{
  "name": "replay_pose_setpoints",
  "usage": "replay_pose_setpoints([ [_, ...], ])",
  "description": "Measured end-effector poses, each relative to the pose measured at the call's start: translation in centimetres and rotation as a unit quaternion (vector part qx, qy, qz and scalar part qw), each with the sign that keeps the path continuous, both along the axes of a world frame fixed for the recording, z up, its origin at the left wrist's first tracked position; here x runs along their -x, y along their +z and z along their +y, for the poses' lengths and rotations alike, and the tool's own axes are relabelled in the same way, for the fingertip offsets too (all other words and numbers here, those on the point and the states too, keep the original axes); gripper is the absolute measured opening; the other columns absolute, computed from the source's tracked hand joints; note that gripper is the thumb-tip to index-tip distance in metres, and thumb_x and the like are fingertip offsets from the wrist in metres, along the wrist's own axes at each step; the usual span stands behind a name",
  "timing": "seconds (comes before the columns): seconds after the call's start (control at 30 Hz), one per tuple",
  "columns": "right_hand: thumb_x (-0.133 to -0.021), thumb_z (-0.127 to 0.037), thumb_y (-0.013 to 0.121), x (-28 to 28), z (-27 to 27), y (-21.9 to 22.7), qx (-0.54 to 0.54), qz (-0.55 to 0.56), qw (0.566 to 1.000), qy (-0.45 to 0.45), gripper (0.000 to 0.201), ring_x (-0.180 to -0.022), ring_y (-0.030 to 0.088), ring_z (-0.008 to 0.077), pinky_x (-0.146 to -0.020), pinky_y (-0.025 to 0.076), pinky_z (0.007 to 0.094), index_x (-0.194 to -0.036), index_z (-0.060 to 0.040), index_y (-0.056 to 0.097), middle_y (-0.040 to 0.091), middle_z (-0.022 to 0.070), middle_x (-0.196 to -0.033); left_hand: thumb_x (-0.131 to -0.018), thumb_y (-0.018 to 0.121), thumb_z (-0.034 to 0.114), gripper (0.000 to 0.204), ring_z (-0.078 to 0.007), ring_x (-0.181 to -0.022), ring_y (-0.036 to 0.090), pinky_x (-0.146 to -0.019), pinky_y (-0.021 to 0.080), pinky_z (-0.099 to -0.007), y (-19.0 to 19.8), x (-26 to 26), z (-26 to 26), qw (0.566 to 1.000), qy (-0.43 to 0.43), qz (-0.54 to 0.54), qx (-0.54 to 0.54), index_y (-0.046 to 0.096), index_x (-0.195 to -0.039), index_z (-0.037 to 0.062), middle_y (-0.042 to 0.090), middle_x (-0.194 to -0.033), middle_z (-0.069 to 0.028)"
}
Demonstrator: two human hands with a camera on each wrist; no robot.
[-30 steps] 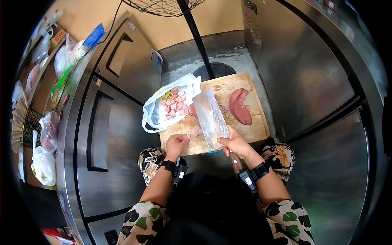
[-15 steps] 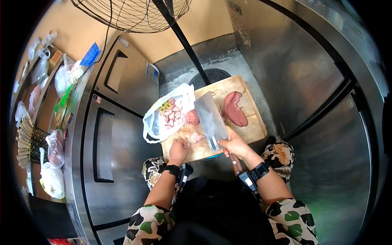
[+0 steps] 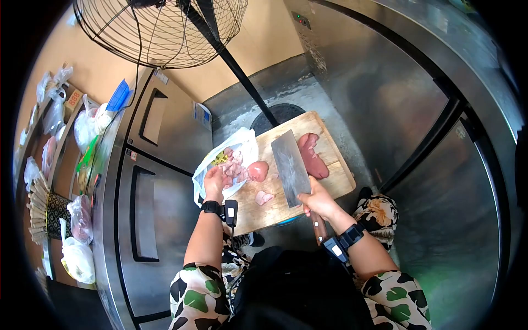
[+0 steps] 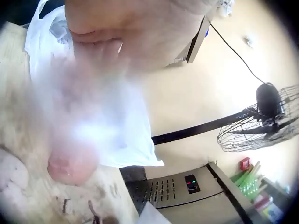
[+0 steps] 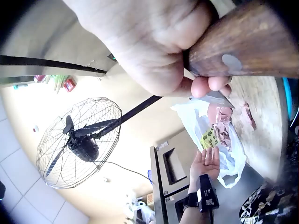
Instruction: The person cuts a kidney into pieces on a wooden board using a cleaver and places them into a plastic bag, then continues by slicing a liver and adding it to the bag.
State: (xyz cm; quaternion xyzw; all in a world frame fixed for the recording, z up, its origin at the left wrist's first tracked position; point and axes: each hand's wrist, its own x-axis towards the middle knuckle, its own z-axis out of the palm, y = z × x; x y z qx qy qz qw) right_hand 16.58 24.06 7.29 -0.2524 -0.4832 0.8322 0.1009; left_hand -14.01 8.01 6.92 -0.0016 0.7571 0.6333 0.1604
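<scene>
My right hand [image 3: 322, 201] grips a cleaver [image 3: 290, 168] by its wooden handle [image 5: 247, 42], with the thumb against the blade's base. The broad blade slants over the cutting board [image 3: 342, 177]. My left hand [image 3: 213, 182] is over the near side of a white plastic bag [image 3: 250, 144], palm up and fingers loosely straight in the right wrist view. Chopped pink meat [image 3: 235, 165] lies inside the bag. Beside its mouth rests a rounded meat lump [image 3: 258, 171]; a smaller pale piece [image 3: 264, 198] lies nearer me. A dark red liver-like slab [image 3: 313, 157] sits right of the blade.
A standing fan [image 3: 165, 33] rises behind the board on a black pole [image 3: 242, 74]. Steel refrigerator cabinets flank both sides, one on the left [image 3: 151, 214] and one on the right [image 3: 385, 93]. Bagged goods [image 3: 78, 258] crowd the far-left shelf.
My left hand has moved from beside the small meat piece, leftward and forward to the bag, and its curled fingers have straightened. The right hand keeps hold of the cleaver. The head view has shifted.
</scene>
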Motion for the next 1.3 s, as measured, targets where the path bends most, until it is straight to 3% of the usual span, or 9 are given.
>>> replay_pose_setpoints([
  [0.03, -0.084, 0.005, 0.052, 0.1, 0.0, 0.1, 0.002, 0.0, 1.0, -0.005, 0.034, -0.042, 0.047, 0.0125, -0.036, 0.04, 0.0288, -0.115, -0.0033, 0.04, 0.055, 0.0101, -0.071, -0.087, 0.066, 0.015, 0.016, -0.0194, -0.079, 0.065, -0.071, 0.055, -0.0315, -1.0, 0.4, -0.6, 0.985, -0.06, 0.104, 0.128, 0.063, -0.101, 0.0072, 0.065, -0.09, -0.0088],
  [0.1, -0.084, 0.006, 0.052, 0.2, 0.0, 0.3, 0.009, 0.006, 1.0, -0.008, 0.035, -0.042, 0.047, 0.0128, -0.036, 0.04, 0.0293, -0.115, -0.0038, 0.04, 0.054, 0.0096, -0.071, -0.085, 0.067, 0.015, 0.017, -0.0281, -0.078, 0.066, -0.069, 0.054, -0.0361, -2.8, 0.4, -2.5, 0.863, -0.172, 0.301, 0.367, 0.066, -0.1, 0.0076, 0.066, -0.095, -0.0138],
  [0.17, -0.083, 0.007, 0.051, 0.4, -0.1, 0.3, 0.014, 0.01, 1.0, -0.007, 0.035, -0.042, 0.047, 0.0129, -0.036, 0.04, 0.0296, -0.115, -0.0041, 0.04, 0.053, 0.0091, -0.071, -0.075, 0.066, 0.008, 0.019, -0.0362, -0.091, 0.062, -0.082, 0.051, -0.0407, -2.8, -1.8, -3.8, 0.774, -0.255, 0.399, 0.421, 0.067, -0.094, 0.0078, 0.064, -0.1, -0.0158],
  [0.37, -0.083, 0.008, 0.05, 0.8, -0.3, -0.3, 0.016, -0.005, 1.0, 0.0, 0.036, -0.043, 0.047, 0.0129, -0.037, 0.04, 0.0294, -0.115, -0.0043, 0.04, 0.052, 0.0084, -0.072, -0.069, 0.07, 0.002, 0.035, -0.0354, -0.094, 0.061, -0.081, 0.049, -0.0435, -3.2, -3.4, -4.7, 0.713, -0.236, 0.407, 0.52, 0.063, -0.103, 0.01, 0.064, -0.1, -0.0134],
  [0.53, -0.083, 0.008, 0.05, 1.2, -0.4, -1.0, 0.013, -0.01, 1.0, -0.02, 0.036, -0.044, 0.048, 0.0136, -0.037, 0.039, 0.0299, -0.115, -0.0041, 0.04, 0.052, 0.0092, -0.074, -0.078, 0.059, 0.009, 0.016, -0.0348, -0.084, 0.065, -0.074, 0.051, -0.0458, -3.9, -2.1, -4.6, 0.668, -0.266, 0.41, 0.561, 0.066, -0.092, 0.0109, 0.067, -0.085, -0.0139],
  [0.67, -0.083, 0.008, 0.05, 1.4, -0.4, -0.7, 0.0, -0.009, 1.0, -0.021, 0.037, -0.044, 0.048, 0.0141, -0.037, 0.039, 0.0305, -0.116, -0.0036, 0.04, 0.053, 0.0097, -0.075, -0.079, 0.055, 0.009, 0.02, -0.0318, -0.09, 0.067, -0.078, 0.052, -0.0435, -2.7, -4.4, -4.5, 0.64, -0.352, 0.333, 0.596, 0.068, -0.092, 0.0163, 0.069, -0.093, -0.0126],
  [0.93, -0.082, 0.007, 0.05, 1.4, -0.8, -0.8, -0.012, -0.016, 1.0, 0.004, 0.043, -0.045, 0.05, 0.0141, -0.038, 0.04, 0.0306, -0.122, -0.0037, 0.04, 0.054, 0.0097, -0.074, -0.079, 0.063, 0.016, 0.015, -0.0342, -0.09, 0.064, -0.076, 0.051, -0.0443, -1.2, -8.5, -6.0, 0.68, -0.388, 0.28, 0.556, 0.068, -0.093, 0.0145, 0.067, -0.094, -0.0141],
  [1.03, -0.082, 0.006, 0.05, 1.0, -0.8, -0.5, -0.016, -0.017, 1.0, 0.003, 0.042, -0.045, 0.05, 0.014, -0.038, 0.041, 0.0304, -0.122, -0.0036, 0.04, 0.053, 0.0094, -0.073, -0.078, 0.068, 0.015, 0.023, -0.035, -0.092, 0.061, -0.078, 0.05, -0.0446, 0.0, -11.0, -4.6, 0.715, -0.319, 0.419, 0.461, 0.064, -0.1, 0.0113, 0.063, -0.1, -0.013],
  [1.3, -0.083, 0.006, 0.05, 0.7, -0.4, -1.0, -0.034, -0.025, 0.999, -0.011, 0.037, -0.045, 0.05, 0.0138, -0.038, 0.041, 0.0302, -0.119, -0.0023, 0.042, 0.053, 0.0087, -0.071, -0.076, 0.07, 0.011, 0.034, -0.0374, -0.1, 0.056, -0.087, 0.046, -0.0439, -4.3, -8.6, -2.0, 0.775, -0.242, 0.419, 0.406, 0.061, -0.108, 0.0068, 0.059, -0.107, -0.017],
])
